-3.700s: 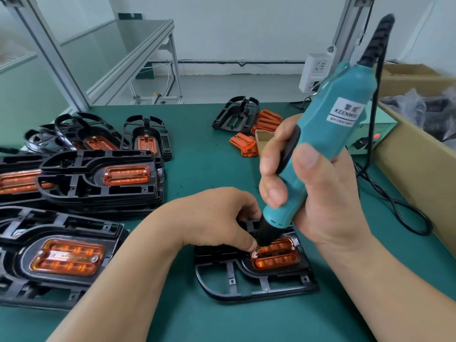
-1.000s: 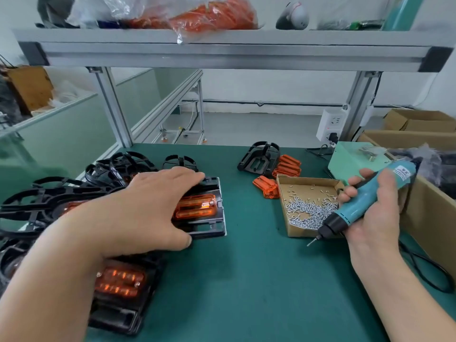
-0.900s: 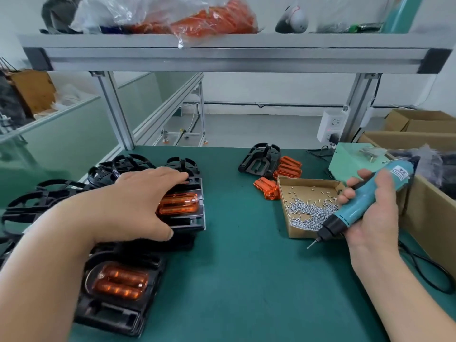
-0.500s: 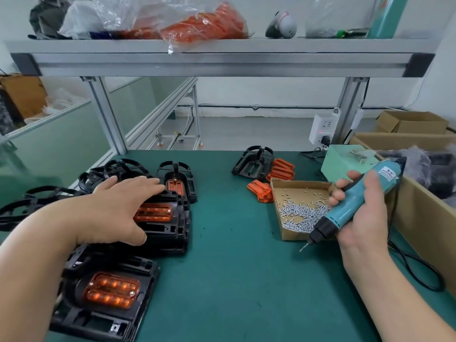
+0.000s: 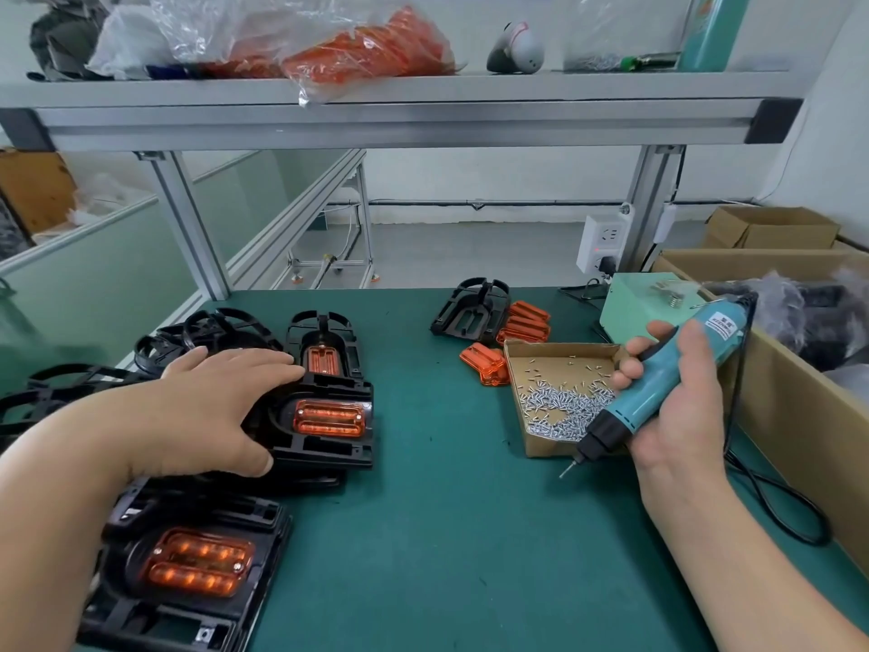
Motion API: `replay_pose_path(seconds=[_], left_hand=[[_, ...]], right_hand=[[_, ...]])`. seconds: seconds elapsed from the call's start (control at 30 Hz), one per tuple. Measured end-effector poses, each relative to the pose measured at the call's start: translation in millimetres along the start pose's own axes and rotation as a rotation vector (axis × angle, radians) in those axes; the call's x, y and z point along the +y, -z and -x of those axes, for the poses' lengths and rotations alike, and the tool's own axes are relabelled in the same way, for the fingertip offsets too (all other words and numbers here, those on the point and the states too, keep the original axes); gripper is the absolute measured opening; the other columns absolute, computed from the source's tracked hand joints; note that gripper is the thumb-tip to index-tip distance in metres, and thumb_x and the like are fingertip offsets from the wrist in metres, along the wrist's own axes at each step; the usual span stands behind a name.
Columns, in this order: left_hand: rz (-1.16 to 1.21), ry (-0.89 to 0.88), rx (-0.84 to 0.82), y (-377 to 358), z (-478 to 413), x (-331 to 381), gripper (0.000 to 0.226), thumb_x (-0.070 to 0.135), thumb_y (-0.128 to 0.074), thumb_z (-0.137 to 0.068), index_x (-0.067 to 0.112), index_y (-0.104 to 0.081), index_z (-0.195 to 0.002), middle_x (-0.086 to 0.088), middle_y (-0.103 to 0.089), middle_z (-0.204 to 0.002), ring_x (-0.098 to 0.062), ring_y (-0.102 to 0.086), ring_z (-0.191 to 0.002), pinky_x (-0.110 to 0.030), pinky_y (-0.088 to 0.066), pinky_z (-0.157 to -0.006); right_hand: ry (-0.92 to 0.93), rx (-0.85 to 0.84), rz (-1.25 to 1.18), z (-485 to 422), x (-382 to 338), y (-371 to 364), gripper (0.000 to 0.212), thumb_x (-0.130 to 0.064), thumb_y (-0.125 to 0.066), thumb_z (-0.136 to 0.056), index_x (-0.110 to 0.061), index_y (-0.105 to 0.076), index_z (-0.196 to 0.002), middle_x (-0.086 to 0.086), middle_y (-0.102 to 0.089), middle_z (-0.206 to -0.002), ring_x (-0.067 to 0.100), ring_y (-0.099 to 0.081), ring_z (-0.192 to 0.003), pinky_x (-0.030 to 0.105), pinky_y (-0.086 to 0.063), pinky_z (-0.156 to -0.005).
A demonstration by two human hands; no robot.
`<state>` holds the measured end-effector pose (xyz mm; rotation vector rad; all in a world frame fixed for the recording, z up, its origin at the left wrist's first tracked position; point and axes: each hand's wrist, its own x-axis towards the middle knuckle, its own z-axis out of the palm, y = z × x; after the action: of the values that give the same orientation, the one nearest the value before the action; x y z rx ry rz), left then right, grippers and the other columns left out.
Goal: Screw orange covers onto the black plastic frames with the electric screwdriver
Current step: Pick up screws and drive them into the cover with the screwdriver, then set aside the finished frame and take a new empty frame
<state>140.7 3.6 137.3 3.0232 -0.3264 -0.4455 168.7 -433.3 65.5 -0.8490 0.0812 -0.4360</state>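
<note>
Resting flat on the top black plastic frame [image 5: 329, 456] of a short stack, the left hand [image 5: 202, 411] has its fingers stretched out straight over the frame's far side and its thumb along the near edge. It covers the frame's left half, so only the right end with its ribbed orange translucent cover [image 5: 329, 418] shows. The frames underneath are mostly hidden.

The right hand [image 5: 677, 407] is curled tightly round a teal electric screwdriver [image 5: 635, 411], held slanted. Its thin bit is just off the front corner of a shallow cardboard tray [image 5: 550, 447] of small silver screws [image 5: 559, 409]; whether the bit carries a screw is too small to tell.

Loose orange covers [image 5: 524, 324] lie beside a bare black frame [image 5: 470, 312] at the back of the green table mat [image 5: 446, 534]. Another covered frame [image 5: 197, 564], nearest the camera, is partly cut off by the left forearm and the picture's lower edge. The screwdriver's black cable [image 5: 738, 374] hangs down in front of a long cardboard box [image 5: 794, 416], which the right edge cuts off.
</note>
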Motion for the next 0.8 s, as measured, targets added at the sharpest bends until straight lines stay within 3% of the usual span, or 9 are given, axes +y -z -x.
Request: replay_pose_path(seconds=[0.2,0.27,0.4,0.47,0.6,0.73,0.8], left_hand=[[0.093,-0.054,0.053,10,0,-20,0.117,0.077,-0.065,-0.053,0.05,-0.024,-0.159,0.04,-0.016,-0.15,0.002,-0.016,-0.148,-0.037,-0.021,-0.127],[0.136,-0.077,0.08,12,-2,-27,0.111,0.077,-0.068,-0.054,0.052,-0.031,-0.155,0.038,-0.022,-0.146,0.0,-0.02,-0.144,-0.038,-0.025,-0.124],[0.209,-0.09,0.192,12,-10,-40,0.084,0.082,-0.068,-0.054,0.072,-0.036,-0.131,0.037,-0.026,-0.133,0.004,-0.023,-0.131,-0.034,-0.027,-0.115],[0.224,-0.064,0.216,12,-12,-49,0.077,0.084,-0.067,-0.054,0.077,-0.036,-0.124,0.037,-0.025,-0.135,0.0,-0.023,-0.135,-0.036,-0.026,-0.117],[0.157,0.086,0.238,7,-14,-74,0.094,0.086,-0.065,-0.053,0.065,-0.041,-0.141,0.014,-0.035,-0.154,-0.025,-0.023,-0.15,-0.053,-0.029,-0.123],[0.188,0.111,0.23,5,-11,-92,0.071,0.086,-0.069,-0.05,0.083,-0.04,-0.115,0.018,-0.044,-0.136,-0.027,-0.033,-0.143,-0.052,-0.034,-0.117],[0.206,0.135,0.248,5,-10,-97,0.068,0.089,-0.069,-0.049,0.083,-0.042,-0.11,0.02,-0.047,-0.124,-0.029,-0.04,-0.139,-0.05,-0.039,-0.113]], right_hand=[[-0.006,-0.006,0.002,1,0,-1,0.03,-0.046,-0.06,-0.105,-0.017,-0.064,-0.109,0.003,-0.065,-0.084,0.013,-0.055,-0.062,0.024,-0.052,-0.057],[-0.002,-0.007,0.003,1,0,-1,0.03,-0.046,-0.061,-0.104,-0.017,-0.064,-0.11,0.003,-0.065,-0.084,0.013,-0.055,-0.062,0.024,-0.052,-0.057],[0.003,-0.017,0.007,1,1,-1,0.029,-0.046,-0.061,-0.104,-0.017,-0.063,-0.108,0.003,-0.064,-0.084,0.013,-0.055,-0.061,0.024,-0.051,-0.056],[0.003,-0.019,0.009,1,2,-1,0.029,-0.046,-0.061,-0.104,-0.017,-0.063,-0.107,0.003,-0.064,-0.083,0.013,-0.055,-0.06,0.024,-0.051,-0.055],[0.002,-0.021,0.023,1,3,-2,0.029,-0.046,-0.06,-0.104,-0.017,-0.063,-0.107,0.004,-0.064,-0.083,0.014,-0.055,-0.06,0.024,-0.051,-0.055],[0.002,-0.023,0.025,1,3,-2,0.028,-0.045,-0.059,-0.105,-0.017,-0.064,-0.106,0.004,-0.065,-0.082,0.013,-0.055,-0.059,0.025,-0.051,-0.055],[0.003,-0.028,0.027,2,3,-2,0.028,-0.044,-0.058,-0.106,-0.017,-0.064,-0.106,0.004,-0.065,-0.082,0.013,-0.055,-0.059,0.025,-0.051,-0.055]])
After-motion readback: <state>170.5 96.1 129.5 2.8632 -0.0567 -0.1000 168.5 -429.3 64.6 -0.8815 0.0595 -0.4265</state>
